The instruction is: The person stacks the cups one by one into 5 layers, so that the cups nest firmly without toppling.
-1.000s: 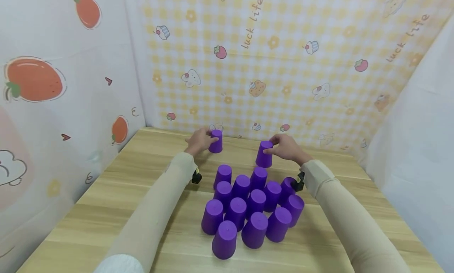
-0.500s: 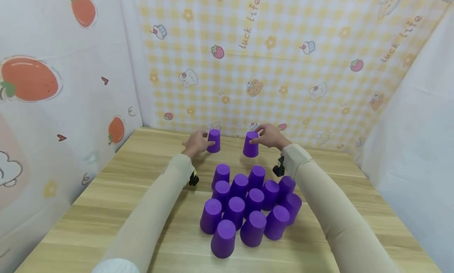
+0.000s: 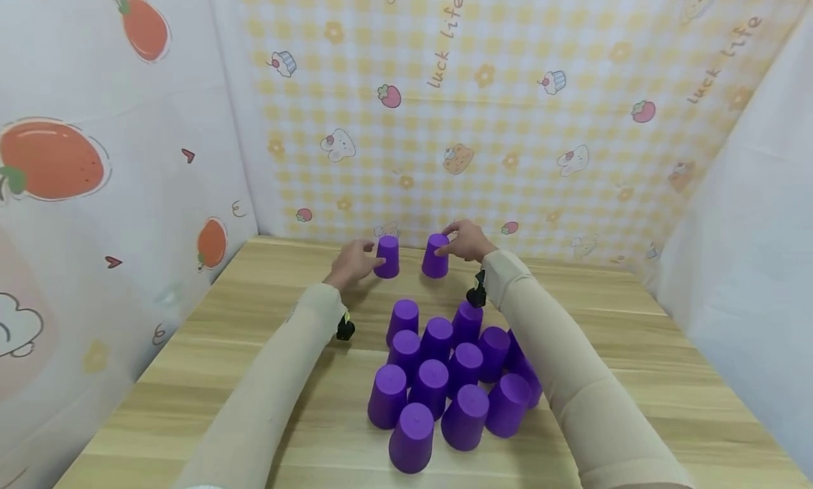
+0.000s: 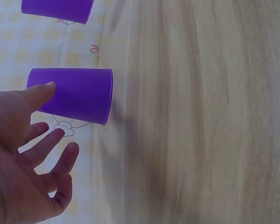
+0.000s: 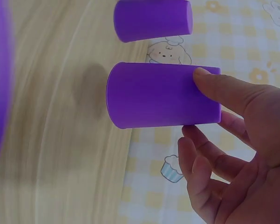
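Two upside-down purple cups stand side by side near the table's back edge, a small gap between them. Beside the left cup (image 3: 388,257) is my left hand (image 3: 352,263), its thumb laid over the cup's side. In the left wrist view the other fingers (image 4: 67,158) spread loosely below that cup (image 4: 77,93), off its wall. My right hand (image 3: 468,242) pinches the right cup (image 3: 435,260) near its closed end. The right wrist view shows the thumb on one side of this cup (image 5: 153,95) and fingertips at the other.
Several more upside-down purple cups (image 3: 411,443) are grouped closely on the wooden table (image 3: 209,362), nearer me. My right sleeve (image 3: 571,376) covers part of the group's right side. A patterned cloth (image 3: 413,122) hangs behind the table.
My right hand has carried its cup left and back, close to the left cup, and lowered it toward the table. The left hand has opened slightly from its cup, which stays put.
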`<move>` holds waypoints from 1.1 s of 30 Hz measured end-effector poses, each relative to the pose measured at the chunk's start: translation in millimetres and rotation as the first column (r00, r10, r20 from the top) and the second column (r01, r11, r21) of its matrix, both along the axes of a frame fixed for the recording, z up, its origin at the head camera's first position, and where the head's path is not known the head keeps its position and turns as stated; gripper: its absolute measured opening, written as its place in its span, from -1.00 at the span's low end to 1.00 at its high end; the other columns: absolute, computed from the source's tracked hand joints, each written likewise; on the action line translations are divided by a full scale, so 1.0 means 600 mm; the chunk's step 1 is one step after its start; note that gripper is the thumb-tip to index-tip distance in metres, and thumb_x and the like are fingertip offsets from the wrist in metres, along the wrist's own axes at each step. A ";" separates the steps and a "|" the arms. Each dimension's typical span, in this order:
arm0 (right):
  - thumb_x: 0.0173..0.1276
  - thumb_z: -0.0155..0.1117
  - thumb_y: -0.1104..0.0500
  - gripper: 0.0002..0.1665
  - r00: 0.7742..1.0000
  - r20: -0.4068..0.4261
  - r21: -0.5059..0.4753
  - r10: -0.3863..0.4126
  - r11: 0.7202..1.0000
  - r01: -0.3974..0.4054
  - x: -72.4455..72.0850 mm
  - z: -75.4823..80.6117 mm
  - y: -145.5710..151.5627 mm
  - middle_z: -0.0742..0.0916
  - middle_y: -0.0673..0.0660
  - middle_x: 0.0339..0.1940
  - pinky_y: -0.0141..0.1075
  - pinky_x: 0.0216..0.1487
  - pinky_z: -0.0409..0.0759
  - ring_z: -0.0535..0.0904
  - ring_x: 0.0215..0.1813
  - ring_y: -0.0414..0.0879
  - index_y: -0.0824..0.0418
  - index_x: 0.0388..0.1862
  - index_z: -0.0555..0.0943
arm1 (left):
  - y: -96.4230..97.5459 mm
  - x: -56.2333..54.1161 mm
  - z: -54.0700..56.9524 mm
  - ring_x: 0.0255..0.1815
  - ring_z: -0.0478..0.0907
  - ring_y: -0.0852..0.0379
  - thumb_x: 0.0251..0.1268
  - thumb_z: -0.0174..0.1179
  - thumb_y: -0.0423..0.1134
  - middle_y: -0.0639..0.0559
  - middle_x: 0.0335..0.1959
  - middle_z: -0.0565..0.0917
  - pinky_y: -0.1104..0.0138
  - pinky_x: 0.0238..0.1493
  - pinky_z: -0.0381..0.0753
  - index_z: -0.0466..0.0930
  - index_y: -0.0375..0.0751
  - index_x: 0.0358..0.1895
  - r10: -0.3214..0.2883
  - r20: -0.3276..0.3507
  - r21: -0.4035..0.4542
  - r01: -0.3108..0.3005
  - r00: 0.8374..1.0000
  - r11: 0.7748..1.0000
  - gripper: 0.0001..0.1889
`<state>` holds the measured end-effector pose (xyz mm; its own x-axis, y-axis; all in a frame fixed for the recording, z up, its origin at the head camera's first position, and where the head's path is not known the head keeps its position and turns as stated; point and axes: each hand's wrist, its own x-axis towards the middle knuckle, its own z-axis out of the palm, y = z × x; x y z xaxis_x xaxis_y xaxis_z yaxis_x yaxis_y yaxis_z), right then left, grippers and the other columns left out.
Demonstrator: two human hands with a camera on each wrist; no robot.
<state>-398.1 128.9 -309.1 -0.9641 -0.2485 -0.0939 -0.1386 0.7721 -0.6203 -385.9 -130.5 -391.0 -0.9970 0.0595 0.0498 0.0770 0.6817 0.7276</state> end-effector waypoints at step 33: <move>0.22 0.49 0.15 -0.35 0.995 0.075 0.044 -0.064 0.997 0.061 -0.039 -0.045 -0.067 0.58 0.29 0.26 -0.09 -0.06 0.68 0.60 0.09 0.17 0.29 0.27 0.51 | -0.019 -0.020 -0.029 0.20 0.54 -0.18 0.38 0.26 -0.13 -0.27 0.16 0.61 -0.04 0.29 0.42 0.47 -0.35 0.27 -0.049 0.067 0.024 0.048 0.997 0.999 -0.50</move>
<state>-421.4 88.9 -336.2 -0.9672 -0.1824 -0.1770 -0.0428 0.8033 -0.5941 -397.8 -141.9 -408.6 -0.9941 0.1075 -0.0155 0.0599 0.6616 0.7475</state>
